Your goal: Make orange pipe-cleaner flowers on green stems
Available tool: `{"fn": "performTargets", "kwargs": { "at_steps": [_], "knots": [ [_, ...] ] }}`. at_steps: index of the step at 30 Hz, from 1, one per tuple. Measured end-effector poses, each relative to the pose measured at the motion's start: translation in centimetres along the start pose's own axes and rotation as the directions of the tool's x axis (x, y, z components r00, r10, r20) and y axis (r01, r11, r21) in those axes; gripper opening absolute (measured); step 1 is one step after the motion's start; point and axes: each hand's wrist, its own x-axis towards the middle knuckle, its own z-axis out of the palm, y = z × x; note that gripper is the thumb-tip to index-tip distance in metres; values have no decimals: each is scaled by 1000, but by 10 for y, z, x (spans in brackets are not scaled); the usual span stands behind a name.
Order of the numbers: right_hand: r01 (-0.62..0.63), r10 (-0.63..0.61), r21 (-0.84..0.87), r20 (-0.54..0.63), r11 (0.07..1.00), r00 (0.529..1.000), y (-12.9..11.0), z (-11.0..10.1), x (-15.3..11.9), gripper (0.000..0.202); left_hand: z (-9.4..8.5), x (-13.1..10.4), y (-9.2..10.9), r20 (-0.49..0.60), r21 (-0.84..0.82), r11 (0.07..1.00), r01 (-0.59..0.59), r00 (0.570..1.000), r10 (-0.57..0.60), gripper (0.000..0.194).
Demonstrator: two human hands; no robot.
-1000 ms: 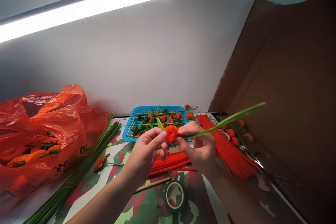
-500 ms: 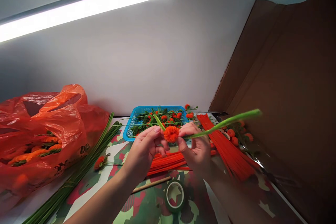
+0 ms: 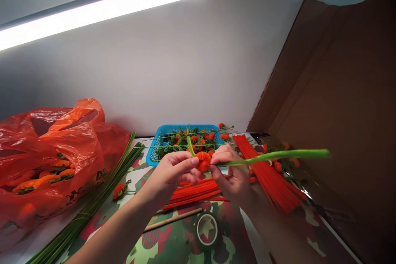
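Between my hands is a fuzzy orange pipe-cleaner flower (image 3: 203, 161). My left hand (image 3: 177, 168) pinches its left side with thumb and fingers. On the other side, my right hand (image 3: 230, 173) is closed on a green pipe cleaner (image 3: 278, 155) right beside the flower. The long end of that pipe cleaner sticks out to the right, and a short green end rises at the flower's upper left. Below lie a bundle of red-orange pipe cleaners (image 3: 193, 194), a thin wooden stick (image 3: 173, 219) and a roll of green tape (image 3: 207, 229).
Behind my hands stands a blue basket (image 3: 151, 152) of small orange flowers and green pieces. To the left are an orange plastic bag (image 3: 93, 140) and a bundle of green pipe cleaners (image 3: 93, 204). More red-orange pipe cleaners (image 3: 272, 181) lie right, near a cardboard panel (image 3: 334, 74).
The long green end has swung down to a nearly level position, reaching farther right. The flower has turned slightly, and my left thumb now presses on its edge.
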Motion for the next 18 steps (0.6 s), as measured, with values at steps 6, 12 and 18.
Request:
{"fn": "performTargets", "kwargs": {
  "at_steps": [6,12,18],
  "knots": [
    [21,-21,-41,19,999,1000,0,-1,1,12,2,-2,-1,-66,157,980,-121,989,133,24],
    [-102,102,47,-4,994,995,0,0,3,7,4,2,-5,-99,-83,993,-87,992,79,23],
    [-451,450,427,109,784,886,2,6,6,10,4,5,-9,-37,-282,957,-62,998,54,26]
  ]
}}
